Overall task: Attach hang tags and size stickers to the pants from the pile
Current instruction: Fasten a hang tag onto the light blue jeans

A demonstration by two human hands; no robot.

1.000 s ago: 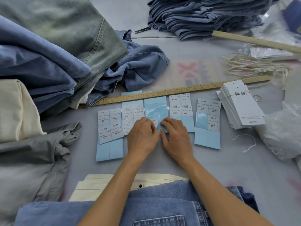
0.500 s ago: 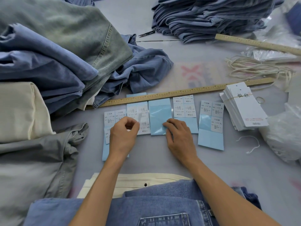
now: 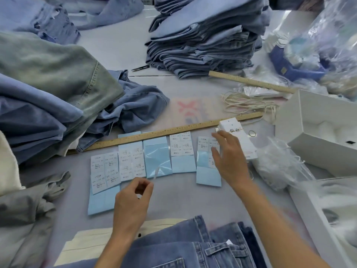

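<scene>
Several blue sticker sheets [image 3: 157,159] with white size stickers lie in a row below a long wooden ruler [image 3: 173,131]. My left hand [image 3: 133,200] hovers in front of the middle sheets and pinches a peeled size sticker [image 3: 155,174] between thumb and forefinger. My right hand [image 3: 229,161] is above the rightmost sheet [image 3: 205,175], fingers spread, just short of the banded stack of white hang tags [image 3: 231,126]. Blue jeans [image 3: 183,248] lie at the near edge beneath my arms. A loose pile of pants [image 3: 48,84] rises at the left.
A folded stack of blue pants [image 3: 202,41] stands at the back. Cream hang-tag strings [image 3: 247,103], a second ruler [image 3: 251,82] and thread snips [image 3: 140,68] lie beyond the sheets. Open white boxes [image 3: 318,122] and clear plastic bags [image 3: 278,163] crowd the right.
My left hand has pulled back toward me from the sheets with a sticker pinched. My right hand left the middle sheet and moved right toward the hang tags. The view tilted up.
</scene>
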